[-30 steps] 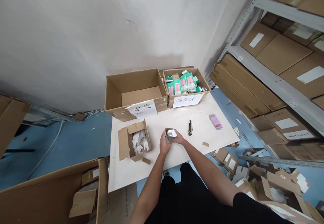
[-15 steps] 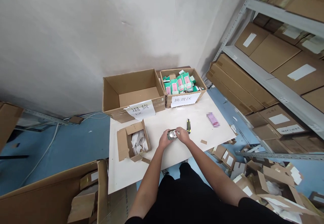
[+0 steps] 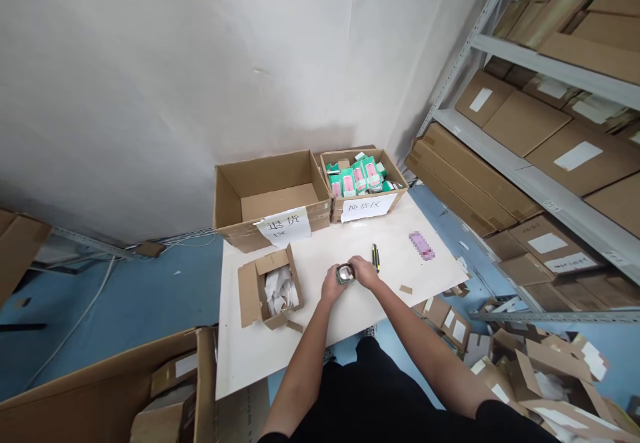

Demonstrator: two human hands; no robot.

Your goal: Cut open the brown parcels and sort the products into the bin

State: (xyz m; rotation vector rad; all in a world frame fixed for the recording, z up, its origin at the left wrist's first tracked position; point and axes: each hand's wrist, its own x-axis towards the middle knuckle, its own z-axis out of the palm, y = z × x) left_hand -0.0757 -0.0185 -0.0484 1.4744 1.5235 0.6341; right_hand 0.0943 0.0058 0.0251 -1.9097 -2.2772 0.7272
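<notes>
Between my two hands, over the middle of the white table [image 3: 310,256], is a small dark-rimmed item with a shiny silvery face [image 3: 345,273]. My left hand [image 3: 331,287] is closed around its left side. On the right edge of the item lie the bent fingers of my right hand [image 3: 364,271], their tips partly hidden. A black-and-yellow utility knife [image 3: 375,257] rests just beyond my right hand. To the left stands an open small carton [image 3: 250,296] with crumpled white paper [image 3: 280,291] inside.
Behind are a large open carton [image 3: 230,235] with a paper sign and another carton [image 3: 400,186] holding green-and-pink boxes [image 3: 359,177]. A pixelated pink item [image 3: 421,245] and a cardboard scrap [image 3: 406,289] lie rightward. Shelving [image 3: 520,166] stands right; a big carton [image 3: 205,376] stands lower left.
My right fingers have shifted from over the item's face to its right edge, showing more of the silvery face. The view has tilted slightly, so the table sits lower in the picture.
</notes>
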